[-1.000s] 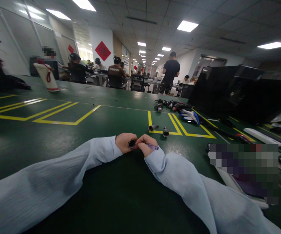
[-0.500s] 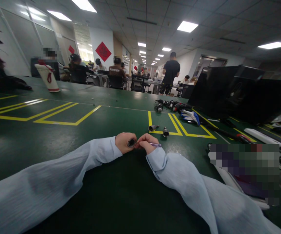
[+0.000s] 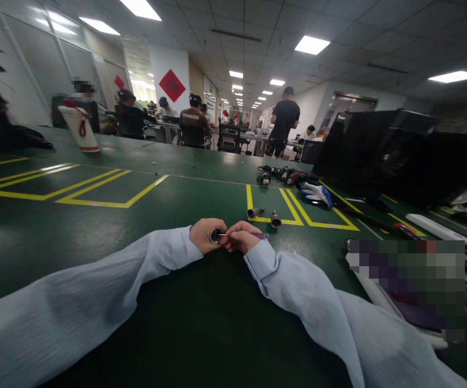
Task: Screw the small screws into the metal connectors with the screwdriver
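1. Your left hand (image 3: 204, 235) grips a metal cylinder (image 3: 216, 235), open end facing you.
2. Your right hand (image 3: 243, 235) pinches a purple tool (image 3: 263, 236), its thin shaft at that opening; work looks underway.
3. Beyond, 2 similar metal parts (image 3: 275, 219) lie untouched.

Tool handle (image 3: 263, 235) purple — metal part (image 3: 216, 235) silvery-rimmed, dark inside; tabletop (image 3: 201, 196) green, tape (image 3: 91, 203) yellow; sleeves (image 3: 164, 250) pale blue.

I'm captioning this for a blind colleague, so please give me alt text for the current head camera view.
A person's left hand grips a hollow round metal part while the right hand holds a thin purple-handled tool at its open end, above a green table. Beyond them, two similar parts lie at yellow tape lines, with people in the background.
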A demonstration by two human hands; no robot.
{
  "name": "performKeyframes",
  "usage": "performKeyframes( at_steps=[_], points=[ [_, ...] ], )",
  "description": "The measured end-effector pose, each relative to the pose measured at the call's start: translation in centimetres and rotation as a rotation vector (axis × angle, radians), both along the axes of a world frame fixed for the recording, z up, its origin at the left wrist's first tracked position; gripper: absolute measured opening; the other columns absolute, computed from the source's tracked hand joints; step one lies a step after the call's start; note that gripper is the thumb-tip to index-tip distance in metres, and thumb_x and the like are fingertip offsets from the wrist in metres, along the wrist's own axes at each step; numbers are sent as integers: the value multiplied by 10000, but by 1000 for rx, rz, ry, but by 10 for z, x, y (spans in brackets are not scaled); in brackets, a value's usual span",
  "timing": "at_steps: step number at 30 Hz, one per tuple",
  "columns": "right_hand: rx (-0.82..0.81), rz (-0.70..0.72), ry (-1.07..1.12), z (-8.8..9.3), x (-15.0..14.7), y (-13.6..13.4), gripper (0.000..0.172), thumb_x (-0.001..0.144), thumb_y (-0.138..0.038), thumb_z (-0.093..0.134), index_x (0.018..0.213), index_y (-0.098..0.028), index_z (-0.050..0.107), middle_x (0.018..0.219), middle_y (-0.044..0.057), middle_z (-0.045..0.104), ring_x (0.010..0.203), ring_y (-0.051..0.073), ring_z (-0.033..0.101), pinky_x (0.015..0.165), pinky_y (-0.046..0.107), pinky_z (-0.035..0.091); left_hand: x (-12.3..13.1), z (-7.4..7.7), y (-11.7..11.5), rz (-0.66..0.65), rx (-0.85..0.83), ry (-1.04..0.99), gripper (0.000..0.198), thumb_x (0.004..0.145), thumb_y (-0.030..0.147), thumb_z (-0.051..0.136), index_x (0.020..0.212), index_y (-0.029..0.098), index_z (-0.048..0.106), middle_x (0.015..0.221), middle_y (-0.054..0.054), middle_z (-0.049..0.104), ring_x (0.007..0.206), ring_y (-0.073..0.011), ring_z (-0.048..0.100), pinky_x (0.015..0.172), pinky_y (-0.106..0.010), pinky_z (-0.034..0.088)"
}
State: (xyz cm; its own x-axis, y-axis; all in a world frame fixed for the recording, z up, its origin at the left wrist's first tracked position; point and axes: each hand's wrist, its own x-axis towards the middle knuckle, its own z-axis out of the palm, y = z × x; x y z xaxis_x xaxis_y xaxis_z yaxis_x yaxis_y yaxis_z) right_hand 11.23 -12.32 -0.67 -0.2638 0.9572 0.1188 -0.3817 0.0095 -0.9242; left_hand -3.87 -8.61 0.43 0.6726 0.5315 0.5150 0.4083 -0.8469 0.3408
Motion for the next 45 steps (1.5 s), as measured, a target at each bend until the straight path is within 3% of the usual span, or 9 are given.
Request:
performKeyframes(
  at_steps=[7,12,18,23,31,39,45],
  points=[
    [116,-226,-206,2,-6,-6,101,570,-83,487,574,-164,546,474,-48,611,395,69,510,407,179,420,-1,0,2,77,88,126,60,675,210,500,645,159,501,580,13,521,542,-99,502,502,-185,363],
    [49,-103,-149,1,-3,-3,70,582,-103,486,591,-159,528,495,-35,625,405,81,531,405,187,426,-2,0,3,39,113,111,28,658,185,500,649,158,502,583,12,512,550,-100,492,522,-190,373],
    [10,48,-8,-3,2,3,59,602,-124,503,652,-156,507,534,-15,649,436,95,561,427,206,451,-3,-1,3,-28,45,-21,157,696,267,511,600,145,486,553,13,485,506,-82,454,490,-184,360],
    [24,33,33,-4,1,1,51,603,-145,516,653,-156,518,523,-20,642,431,91,561,411,196,445,-1,0,1,-48,-7,-67,198,716,300,504,601,140,490,548,11,494,501,-77,455,482,-177,359],
    [70,-133,-176,0,-5,-4,90,593,-85,482,613,-161,526,493,-42,616,383,68,516,387,176,420,-1,0,2,111,124,113,48,655,183,511,617,157,499,550,23,494,521,-93,474,479,-184,339],
    [-10,53,-1,-3,0,1,71,636,-104,479,673,-162,493,553,-18,648,441,89,556,422,199,444,-2,1,1,20,91,-35,129,689,228,501,590,152,467,539,24,463,493,-80,441,476,-184,343],
    [1,100,59,-3,0,1,73,637,-111,495,689,-163,498,576,-12,659,460,96,567,425,204,450,-2,-1,2,-2,-24,-115,182,684,268,532,571,142,463,530,34,450,486,-66,418,463,-176,337]
  ],
)
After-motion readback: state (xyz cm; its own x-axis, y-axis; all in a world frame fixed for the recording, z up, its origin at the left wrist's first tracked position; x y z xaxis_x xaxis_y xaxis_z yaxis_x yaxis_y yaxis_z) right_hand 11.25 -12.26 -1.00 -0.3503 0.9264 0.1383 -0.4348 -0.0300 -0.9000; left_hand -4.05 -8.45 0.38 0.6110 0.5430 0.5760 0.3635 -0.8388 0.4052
